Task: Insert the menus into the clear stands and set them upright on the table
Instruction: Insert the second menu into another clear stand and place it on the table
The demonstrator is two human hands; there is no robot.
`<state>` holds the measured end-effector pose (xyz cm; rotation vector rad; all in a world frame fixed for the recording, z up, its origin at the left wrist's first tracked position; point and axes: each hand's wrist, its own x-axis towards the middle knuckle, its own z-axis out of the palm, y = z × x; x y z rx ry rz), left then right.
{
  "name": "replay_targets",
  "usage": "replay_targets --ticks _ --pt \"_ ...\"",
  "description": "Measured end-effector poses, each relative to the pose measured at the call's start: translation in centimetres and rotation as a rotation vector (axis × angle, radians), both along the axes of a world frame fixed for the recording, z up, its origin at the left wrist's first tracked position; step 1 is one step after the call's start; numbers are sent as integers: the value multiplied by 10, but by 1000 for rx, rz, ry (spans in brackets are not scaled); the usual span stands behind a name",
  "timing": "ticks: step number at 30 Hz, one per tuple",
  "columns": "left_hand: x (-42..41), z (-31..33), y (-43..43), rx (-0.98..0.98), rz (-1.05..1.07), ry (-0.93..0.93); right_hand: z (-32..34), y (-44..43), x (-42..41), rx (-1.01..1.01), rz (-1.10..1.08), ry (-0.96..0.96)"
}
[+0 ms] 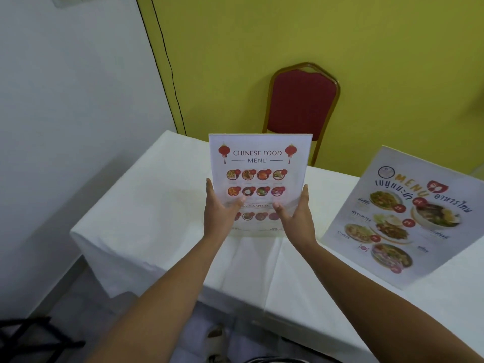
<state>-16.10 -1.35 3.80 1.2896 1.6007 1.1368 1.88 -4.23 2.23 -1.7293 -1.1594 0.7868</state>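
A flat mustard-yellow wall (340, 35) fills the far side of the room and meets a plain white wall (65, 100) on the left, where a thin black cable (167, 66) runs down the corner. A red-padded banquet chair with a gold metal frame (302, 100) stands against the yellow wall, behind a table under a white cloth (146, 205). Pale grey floor (78, 310) shows at lower left.

A table under a white tablecloth (146, 205) carries two menus in clear stands. The Chinese food menu stand (259, 163) stands upright on the cloth near the far edge, its base at a crease in the fabric. To the right of that stand, well apart, the Thai food menu stand (408, 216) leans back on the same cloth.
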Motion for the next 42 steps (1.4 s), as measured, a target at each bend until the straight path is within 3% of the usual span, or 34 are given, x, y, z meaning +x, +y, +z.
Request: replay_targets --ticks 7,19,37,42 --pt "7 -6 -4 31 41 -75 -8 2 2 5 32 31" --pt "-4 -4 12 27 60 -45 -9 22 -7 40 21 29" --pt "-153 13 171 49 194 -46 16 207 -152 44 152 96" --pt "-163 6 188 50 189 0 19 232 -160 37 151 88"
